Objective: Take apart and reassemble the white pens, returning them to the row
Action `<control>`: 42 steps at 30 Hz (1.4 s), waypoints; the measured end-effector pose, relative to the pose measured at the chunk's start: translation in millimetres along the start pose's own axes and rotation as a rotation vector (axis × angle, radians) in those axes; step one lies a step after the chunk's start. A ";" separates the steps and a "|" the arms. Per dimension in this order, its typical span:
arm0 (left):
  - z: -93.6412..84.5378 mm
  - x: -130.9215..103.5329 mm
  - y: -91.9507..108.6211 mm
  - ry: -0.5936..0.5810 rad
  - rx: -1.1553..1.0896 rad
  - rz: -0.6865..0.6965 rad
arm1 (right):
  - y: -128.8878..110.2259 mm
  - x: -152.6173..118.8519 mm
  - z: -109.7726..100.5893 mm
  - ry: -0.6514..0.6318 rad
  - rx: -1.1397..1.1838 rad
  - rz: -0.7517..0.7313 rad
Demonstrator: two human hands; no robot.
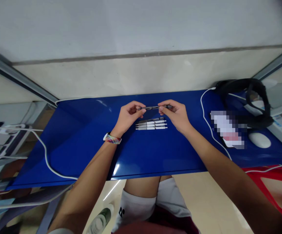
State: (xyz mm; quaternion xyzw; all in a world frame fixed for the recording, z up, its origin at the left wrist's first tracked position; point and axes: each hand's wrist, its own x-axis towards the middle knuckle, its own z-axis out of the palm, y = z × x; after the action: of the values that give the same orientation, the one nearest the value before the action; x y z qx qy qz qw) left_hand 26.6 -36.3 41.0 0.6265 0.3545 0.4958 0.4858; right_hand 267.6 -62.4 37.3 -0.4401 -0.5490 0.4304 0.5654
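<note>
A dark pen (152,108) is held level between my two hands, a little beyond a row of other pens. My left hand (130,113) pinches its left end between thumb and fingers. At the other end, my right hand (173,113) grips the pen the same way, with part of the barrel hidden behind the fingers. Just below lie several pens (152,125) side by side on the blue desk (87,139), tips to the left. Most are white and grey, while the top one is darker.
On the right lie a phone (227,130), a white mouse (260,139), a black strapped headset (250,97) and a white cable (205,113). Another white cable (48,162) crosses the desk's left side. A wall (141,74) borders the back. A bottle (100,221) stands below the front edge.
</note>
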 end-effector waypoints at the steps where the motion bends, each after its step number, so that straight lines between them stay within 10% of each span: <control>1: -0.5 -0.2 0.3 -0.003 0.020 0.006 | 0.6 0.6 -0.2 -0.012 0.019 0.018; 11: -7.2 1.6 -5.8 0.090 0.061 0.024 | 7.0 8.6 -12.8 -0.036 0.209 0.197; 42: -8.8 2.2 -7.8 0.087 0.072 0.027 | 4.9 7.3 -10.9 -0.005 0.239 0.125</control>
State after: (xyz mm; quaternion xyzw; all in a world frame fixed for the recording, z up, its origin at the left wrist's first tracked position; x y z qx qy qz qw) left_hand 19.0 -29.9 34.5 0.6262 0.3846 0.5157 0.4404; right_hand 278.7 -54.4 34.2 -0.4019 -0.4667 0.5280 0.5847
